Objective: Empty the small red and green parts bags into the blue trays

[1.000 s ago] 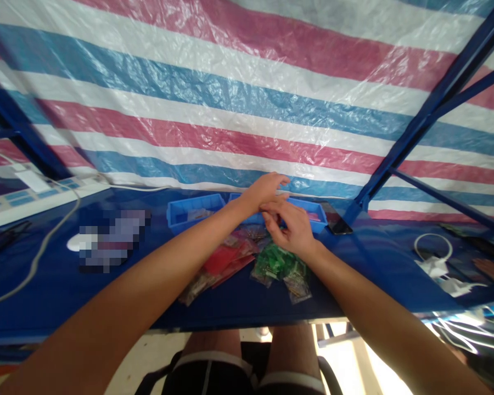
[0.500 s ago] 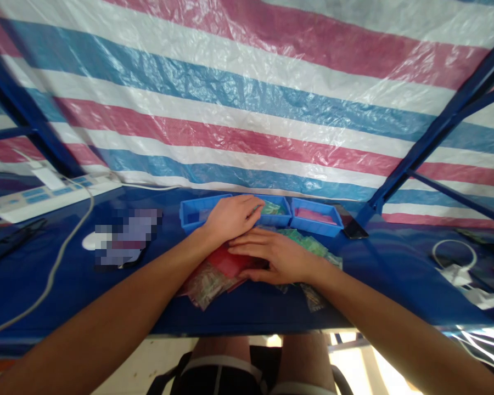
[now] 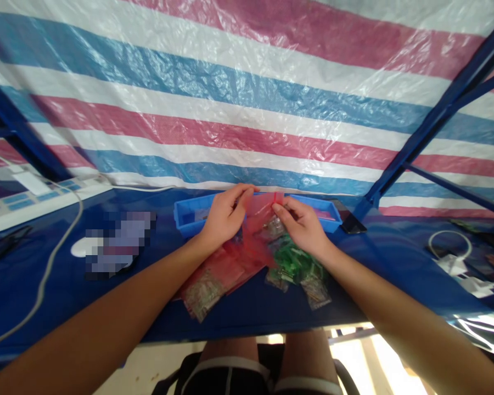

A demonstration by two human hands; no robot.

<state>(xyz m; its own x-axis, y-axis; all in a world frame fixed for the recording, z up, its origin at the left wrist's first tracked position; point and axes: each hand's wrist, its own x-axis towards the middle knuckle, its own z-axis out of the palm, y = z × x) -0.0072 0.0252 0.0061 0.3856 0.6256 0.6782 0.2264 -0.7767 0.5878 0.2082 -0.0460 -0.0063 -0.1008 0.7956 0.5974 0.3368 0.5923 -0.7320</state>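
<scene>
A translucent red plastic bag (image 3: 260,211) is stretched between my two hands above the middle of the table. My left hand (image 3: 227,215) pinches its left side, fingers closed. At its upper right corner, my right hand (image 3: 302,222) grips the edge between thumb and fingers. Under my hands lie more red bags (image 3: 214,274) with small pieces inside, at the left. Green bags (image 3: 292,260) and a small clear bag (image 3: 316,291) lie to their right. Behind my hands stand blue trays, the left one (image 3: 185,216) partly covered by my left hand, the right one (image 3: 331,224) holding pink bags.
On the blue table (image 3: 148,312) are a blurred-out item (image 3: 119,247) and a white round object (image 3: 82,247) at left. A power strip (image 3: 45,203) and cable lie farther left. A dark phone (image 3: 349,216) and white chargers (image 3: 453,263) are at right.
My hands have moved apart, the right one up and to the right. A red bag is now lifted between them, and more of the green bags shows.
</scene>
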